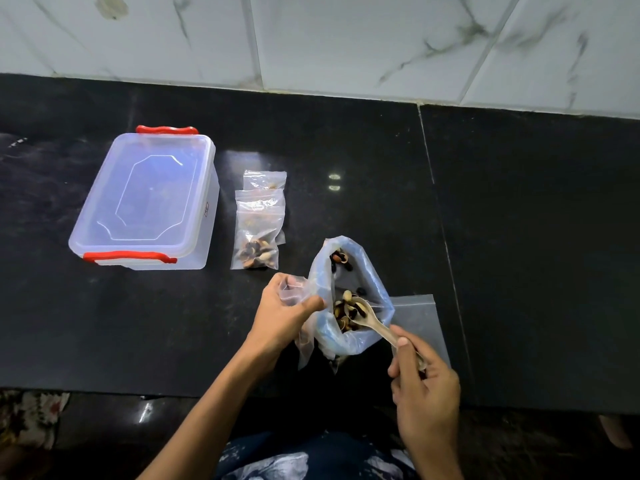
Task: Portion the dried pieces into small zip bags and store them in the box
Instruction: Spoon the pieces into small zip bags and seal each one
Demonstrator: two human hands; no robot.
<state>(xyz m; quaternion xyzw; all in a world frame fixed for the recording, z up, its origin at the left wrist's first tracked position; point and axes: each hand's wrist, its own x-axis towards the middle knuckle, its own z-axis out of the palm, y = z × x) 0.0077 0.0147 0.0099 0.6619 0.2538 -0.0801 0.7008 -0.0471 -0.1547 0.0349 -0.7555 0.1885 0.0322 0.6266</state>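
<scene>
A large clear plastic bag (349, 292) stands open on the black counter, with dark and tan dried pieces (343, 315) inside. My right hand (424, 379) holds a small wooden spoon (372, 322) whose bowl, loaded with pieces, sits in the bag's mouth. My left hand (282, 311) pinches a small clear zip bag (294, 289) beside the big bag's left edge. A filled small zip bag (257, 230) lies to the upper left, overlapping another small bag (265, 180) behind it. The clear storage box (147, 199) with red latches sits at left, lid on.
A flat clear zip bag (419, 317) lies under the big bag to its right. The black counter (519, 237) meets a white marble-tiled wall (346, 39) at the back. The counter's front edge runs just below my forearms.
</scene>
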